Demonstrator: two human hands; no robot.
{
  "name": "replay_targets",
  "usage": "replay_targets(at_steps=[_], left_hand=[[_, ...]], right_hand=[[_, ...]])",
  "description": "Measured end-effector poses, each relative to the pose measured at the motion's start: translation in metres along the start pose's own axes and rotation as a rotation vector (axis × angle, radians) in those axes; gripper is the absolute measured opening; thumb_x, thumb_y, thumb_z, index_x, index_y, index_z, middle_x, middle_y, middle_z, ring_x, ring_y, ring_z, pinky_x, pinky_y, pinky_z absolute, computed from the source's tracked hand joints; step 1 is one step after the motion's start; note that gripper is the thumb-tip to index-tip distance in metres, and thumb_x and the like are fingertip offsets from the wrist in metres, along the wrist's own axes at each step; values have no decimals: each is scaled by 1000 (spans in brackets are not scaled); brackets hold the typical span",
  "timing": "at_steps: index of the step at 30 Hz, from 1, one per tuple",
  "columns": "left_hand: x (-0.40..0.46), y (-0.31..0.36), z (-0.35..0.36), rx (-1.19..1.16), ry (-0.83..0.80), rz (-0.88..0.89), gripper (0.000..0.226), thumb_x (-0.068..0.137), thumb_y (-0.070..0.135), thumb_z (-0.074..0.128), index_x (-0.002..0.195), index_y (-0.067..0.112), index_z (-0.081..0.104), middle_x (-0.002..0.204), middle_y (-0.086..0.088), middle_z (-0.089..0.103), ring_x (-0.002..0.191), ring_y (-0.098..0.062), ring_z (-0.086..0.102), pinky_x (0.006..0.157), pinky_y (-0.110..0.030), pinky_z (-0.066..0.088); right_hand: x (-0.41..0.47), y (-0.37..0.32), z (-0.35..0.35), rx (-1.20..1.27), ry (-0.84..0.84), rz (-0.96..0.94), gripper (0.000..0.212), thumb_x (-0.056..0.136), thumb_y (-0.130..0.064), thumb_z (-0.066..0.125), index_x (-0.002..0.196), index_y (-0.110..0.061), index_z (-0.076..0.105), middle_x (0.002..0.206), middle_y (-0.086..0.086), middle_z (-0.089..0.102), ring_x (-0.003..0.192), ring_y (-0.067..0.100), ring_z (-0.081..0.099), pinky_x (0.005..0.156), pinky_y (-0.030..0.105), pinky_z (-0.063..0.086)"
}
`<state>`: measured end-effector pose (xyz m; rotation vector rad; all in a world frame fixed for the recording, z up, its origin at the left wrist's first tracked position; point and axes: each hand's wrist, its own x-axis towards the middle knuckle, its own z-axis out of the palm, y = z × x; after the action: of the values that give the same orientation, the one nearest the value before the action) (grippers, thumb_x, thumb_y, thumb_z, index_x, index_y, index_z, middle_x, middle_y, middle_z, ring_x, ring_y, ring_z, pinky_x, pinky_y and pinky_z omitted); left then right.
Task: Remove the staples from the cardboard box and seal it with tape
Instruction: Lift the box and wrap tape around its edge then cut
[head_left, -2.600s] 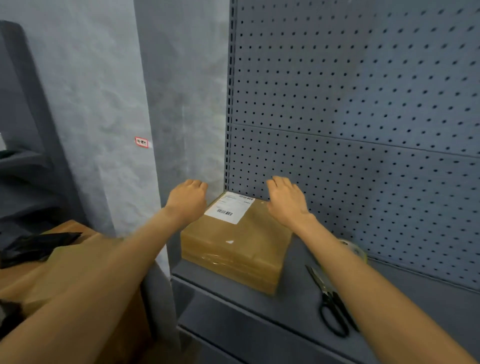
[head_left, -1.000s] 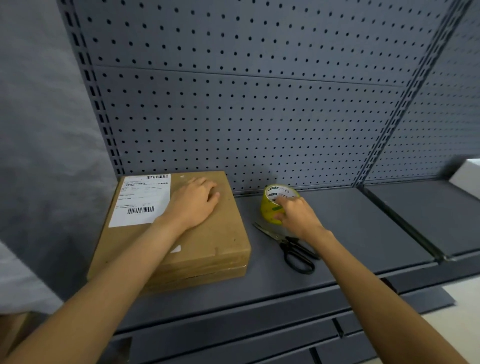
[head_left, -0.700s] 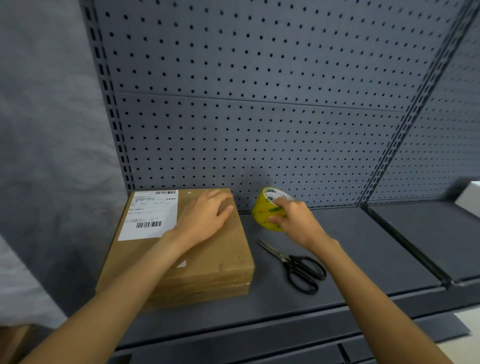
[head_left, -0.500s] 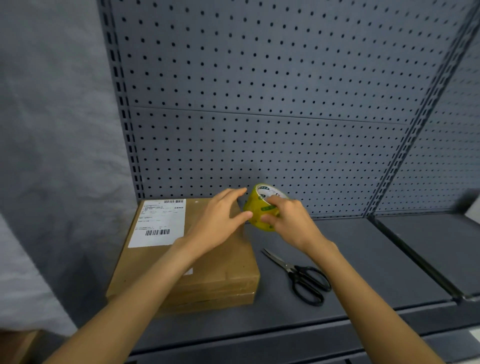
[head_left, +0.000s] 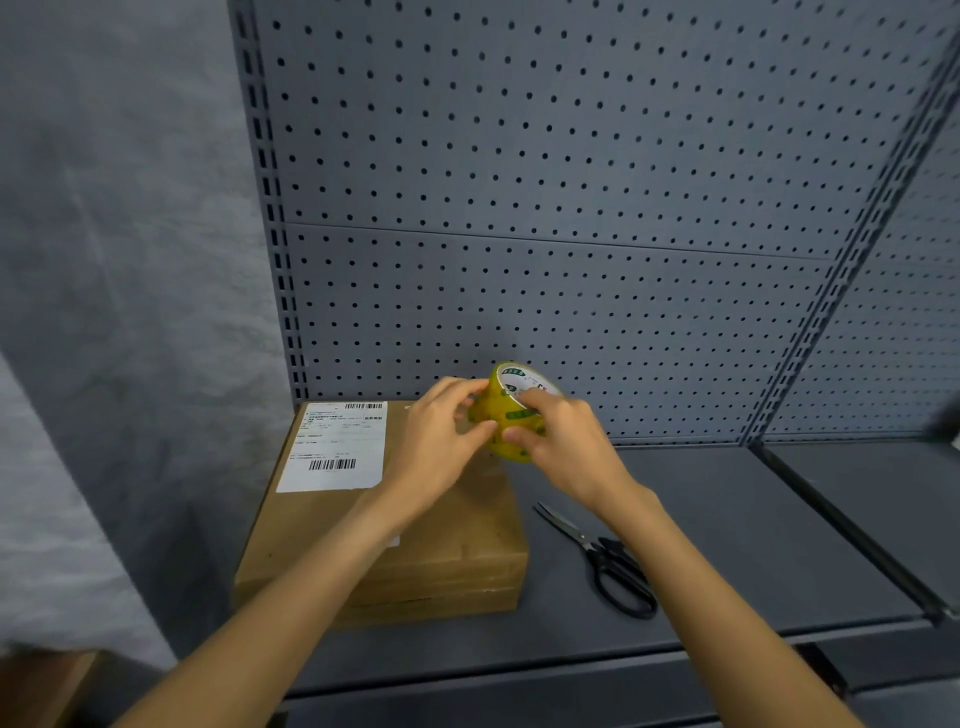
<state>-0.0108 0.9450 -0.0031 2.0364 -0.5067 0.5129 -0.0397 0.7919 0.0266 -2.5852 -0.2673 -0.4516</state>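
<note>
— While the roll of tape is up off the shelf, who has hold of it?

— Both hands. The right hand wraps its fingers round the yellow roll from the right, thumb underneath. The left hand meets it from the left, its fingertips and thumb pinching at the roll's near edge.

— And where is the roll, exactly?

— In the air, above the far right corner of the cardboard box, tilted so that its white core faces up and away.

— How does the box lie?

— Flat on the grey metal shelf, closed, pushed towards the left end and close to the pegboard behind. A white shipping label with barcodes sits on its top at the far left. Whether any staples remain in it I cannot tell.

— Anything else on the shelf?

— Black-handled scissors, blades shut, lying just to the right of the box, tips pointing towards the back.
</note>
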Motion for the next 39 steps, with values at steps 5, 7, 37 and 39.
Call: replay_targets(at_steps=[5, 7, 37, 39], left_hand=[[-3, 0, 2, -6, 59, -3, 41, 80, 13, 74, 120, 14, 64, 108, 1, 61, 95, -11, 59, 86, -24, 51], [-5, 1, 2, -8, 93, 5, 37, 79, 13, 75, 115, 14, 67, 104, 2, 63, 92, -10, 60, 83, -23, 52], [8, -11, -19, -89, -342, -179, 85, 68, 25, 84, 142, 20, 41, 140, 2, 47, 126, -11, 45, 100, -24, 38], [6, -9, -19, -61, -292, -160, 84, 65, 26, 86, 139, 20, 45, 135, 3, 52, 120, -9, 48, 99, -23, 39]], right_hand=[[-2, -1, 0, 0, 14, -11, 40, 89, -24, 66, 126, -12, 58, 108, 11, 65, 92, 27, 59, 77, 39, 52], [-2, -1, 0, 3, 22, -19, 37, 89, -24, 66, 124, -12, 59, 105, 11, 65, 90, 27, 59, 74, 36, 51], [-9, 4, 8, 581, -100, 84, 8, 85, -9, 70, 90, -12, 65, 88, 10, 68, 81, 20, 62, 76, 35, 53], [-9, 3, 7, 650, -125, 116, 11, 85, -6, 68, 84, -16, 64, 84, 7, 66, 78, 15, 61, 75, 32, 53]])
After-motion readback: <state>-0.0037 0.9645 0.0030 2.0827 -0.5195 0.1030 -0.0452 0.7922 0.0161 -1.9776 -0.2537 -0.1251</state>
